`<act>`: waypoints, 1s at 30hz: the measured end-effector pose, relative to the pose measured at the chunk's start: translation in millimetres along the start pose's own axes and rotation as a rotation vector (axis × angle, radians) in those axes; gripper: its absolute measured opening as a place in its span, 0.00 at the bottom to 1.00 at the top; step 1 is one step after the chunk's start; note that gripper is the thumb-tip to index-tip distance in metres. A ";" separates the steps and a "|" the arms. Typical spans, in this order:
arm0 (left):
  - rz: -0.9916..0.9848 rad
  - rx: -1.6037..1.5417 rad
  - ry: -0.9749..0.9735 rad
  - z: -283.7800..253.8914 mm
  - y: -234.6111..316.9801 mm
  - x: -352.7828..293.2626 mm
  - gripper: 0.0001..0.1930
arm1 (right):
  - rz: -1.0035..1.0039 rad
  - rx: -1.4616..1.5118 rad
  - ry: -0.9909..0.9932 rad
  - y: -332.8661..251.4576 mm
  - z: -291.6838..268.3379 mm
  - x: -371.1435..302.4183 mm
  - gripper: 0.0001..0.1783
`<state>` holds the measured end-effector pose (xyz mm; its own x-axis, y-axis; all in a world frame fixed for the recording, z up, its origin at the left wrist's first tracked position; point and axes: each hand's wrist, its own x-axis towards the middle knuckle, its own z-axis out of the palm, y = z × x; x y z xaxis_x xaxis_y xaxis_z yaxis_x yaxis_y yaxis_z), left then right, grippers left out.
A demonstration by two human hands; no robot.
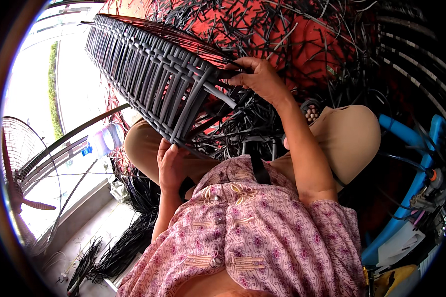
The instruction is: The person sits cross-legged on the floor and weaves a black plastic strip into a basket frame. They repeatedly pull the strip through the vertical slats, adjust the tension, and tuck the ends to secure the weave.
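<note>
A long woven piece (148, 69) of dark grey plastic rattan, like a basket or furniture part, slants from the upper left down to above my lap. My left hand (169, 166) holds its lower near corner, thumb and fingers closed on the edge. At its upper right corner, my right hand (260, 79) has thumb and forefinger closed on a dark strand or edge of the weave; I cannot tell which. A loose grey strip end (220, 95) sticks out just below the right hand. Open slats show on the near end of the weave.
Cut black strips (292, 44) litter the red floor covering (307, 37) ahead. Bundled black strands (126, 242) lie at lower left, near a fan (27, 168) and a clear bottle (106, 140). A blue plastic frame (411, 198) with tools stands at right.
</note>
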<state>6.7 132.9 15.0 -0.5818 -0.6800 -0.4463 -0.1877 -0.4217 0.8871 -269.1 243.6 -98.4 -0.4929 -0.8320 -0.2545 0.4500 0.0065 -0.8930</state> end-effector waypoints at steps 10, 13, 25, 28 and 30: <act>0.067 0.046 0.116 -11.8 -12.6 -8.2 0.11 | -0.010 0.011 -0.029 -23.4 9.3 -5.9 0.19; 0.029 0.107 0.107 -4.5 -7.6 -9.4 0.12 | -0.100 -0.028 0.042 -16.6 12.1 -4.9 0.18; 0.053 0.118 -0.042 16.0 -3.0 -21.5 0.18 | -0.155 -0.062 0.059 -7.1 -0.3 -14.6 0.17; 0.056 0.195 -0.142 19.1 -7.3 -30.2 0.19 | -0.182 -0.088 0.040 -4.2 -19.1 -16.3 0.14; 0.071 0.178 -0.206 28.5 -4.7 -37.9 0.19 | -0.161 -0.074 0.030 -5.4 -26.2 -20.0 0.11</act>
<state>7.1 177.8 31.1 -0.7434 -0.5603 -0.3654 -0.2662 -0.2533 0.9300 -281.2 274.8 -98.2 -0.5764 -0.8089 -0.1160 0.3085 -0.0839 -0.9475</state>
